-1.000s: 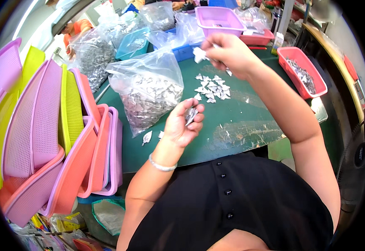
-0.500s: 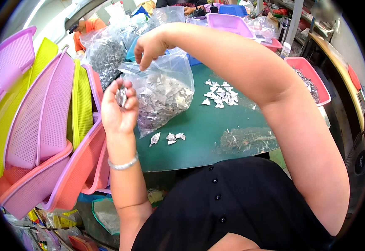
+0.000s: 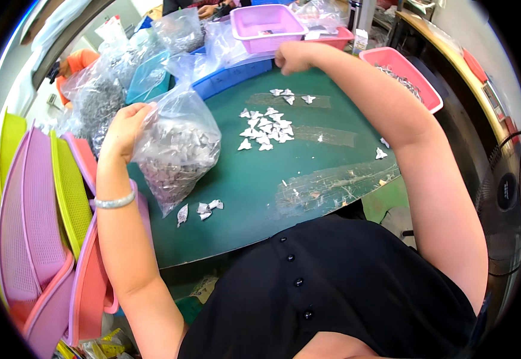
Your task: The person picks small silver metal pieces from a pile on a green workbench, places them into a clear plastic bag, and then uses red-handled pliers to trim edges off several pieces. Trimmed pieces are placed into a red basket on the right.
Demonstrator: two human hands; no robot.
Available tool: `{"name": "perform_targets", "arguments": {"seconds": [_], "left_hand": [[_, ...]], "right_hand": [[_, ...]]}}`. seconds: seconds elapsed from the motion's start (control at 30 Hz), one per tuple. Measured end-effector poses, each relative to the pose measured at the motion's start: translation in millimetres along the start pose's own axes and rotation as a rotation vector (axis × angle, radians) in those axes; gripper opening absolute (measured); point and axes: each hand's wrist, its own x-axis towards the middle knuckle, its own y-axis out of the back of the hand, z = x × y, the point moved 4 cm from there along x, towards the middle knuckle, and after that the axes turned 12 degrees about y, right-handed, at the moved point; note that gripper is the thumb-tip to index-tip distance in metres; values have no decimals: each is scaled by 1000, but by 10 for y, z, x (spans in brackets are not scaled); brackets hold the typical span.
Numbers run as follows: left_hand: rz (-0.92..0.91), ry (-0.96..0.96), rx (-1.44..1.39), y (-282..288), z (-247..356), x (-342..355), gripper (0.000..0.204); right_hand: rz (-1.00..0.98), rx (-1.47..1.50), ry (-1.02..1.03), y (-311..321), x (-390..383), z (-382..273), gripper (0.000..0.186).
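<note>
My left hand (image 3: 127,128) grips the upper left edge of a clear plastic bag (image 3: 179,134) filled with small grey metal pieces. The bag stands on the green table (image 3: 242,203). My right hand (image 3: 294,58) is stretched out over the far side of the table, near a purple basket (image 3: 269,27). Its fingers are curled in; whatever they hold, if anything, is hidden. Between the bag and my right arm lies a cluster of small three-pointed grey pieces (image 3: 266,127), with a few more pieces (image 3: 287,94) beyond it. Several loose pieces (image 3: 206,208) lie close to the bag's base.
Purple, green and coral plastic baskets (image 3: 45,209) are stacked at my left. Behind the bag are a blue tray (image 3: 233,78), a teal bin (image 3: 148,81) and more filled bags (image 3: 96,105). A pink tub (image 3: 407,78) of metal parts stands right. Other people sit across the table.
My left hand no longer shows pieces in its upturned palm; it has taken hold of the bag's edge. My right hand has moved from above the bag to the right. The view has shifted.
</note>
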Motion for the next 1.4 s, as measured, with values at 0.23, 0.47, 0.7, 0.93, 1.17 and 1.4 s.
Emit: {"name": "perform_targets", "arguments": {"seconds": [0.23,0.47,0.7,0.93,1.17,1.4], "left_hand": [[519,-598,-84,-6,478,-603,19],[345,-964,317,-1305,533,-991,12],[64,-452,213,-1889,-272,-328,14],[14,-315,138,-1919,-410,-221,15],[-21,-280,81,-1984,-451,-158,15],[-2,-286,71,-1961,-451,-161,15]], "right_hand": [[-47,172,-195,-964,-334,614,29],[84,236,-114,-1050,-270,618,18],[295,473,-121,-1115,48,754,26],[101,519,-119,-995,356,722,19],[-76,510,-124,-989,503,470,36],[-100,318,-25,-997,644,469,21]]}}
